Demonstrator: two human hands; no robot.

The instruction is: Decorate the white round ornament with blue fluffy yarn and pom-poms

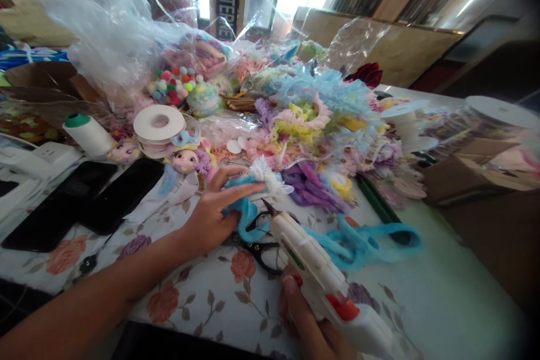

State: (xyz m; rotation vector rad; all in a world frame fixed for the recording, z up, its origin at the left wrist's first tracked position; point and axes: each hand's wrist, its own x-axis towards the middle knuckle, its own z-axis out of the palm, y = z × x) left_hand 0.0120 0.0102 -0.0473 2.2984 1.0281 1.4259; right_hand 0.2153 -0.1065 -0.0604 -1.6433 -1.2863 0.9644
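the left hand [211,216] lies flat with fingers stretched out, pressing a blue fuzzy trim [248,211] with a white tuft onto the floral desk [219,298], gripping nothing. the right hand [310,326], at the near edge, is closed round the handle of a white glue gun [314,261] whose nozzle points at the trim, just right of the left hand. black scissors [264,244] lie under the gun, 2 dark phones [84,202] lie to the left, and a heap of pastel trims [320,118] sits beyond.

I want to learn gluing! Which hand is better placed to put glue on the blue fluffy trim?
Probably the right hand. It holds the white glue gun, whose nozzle points at the blue fluffy trim. The left hand lies flat on that trim, pinning it to the table.
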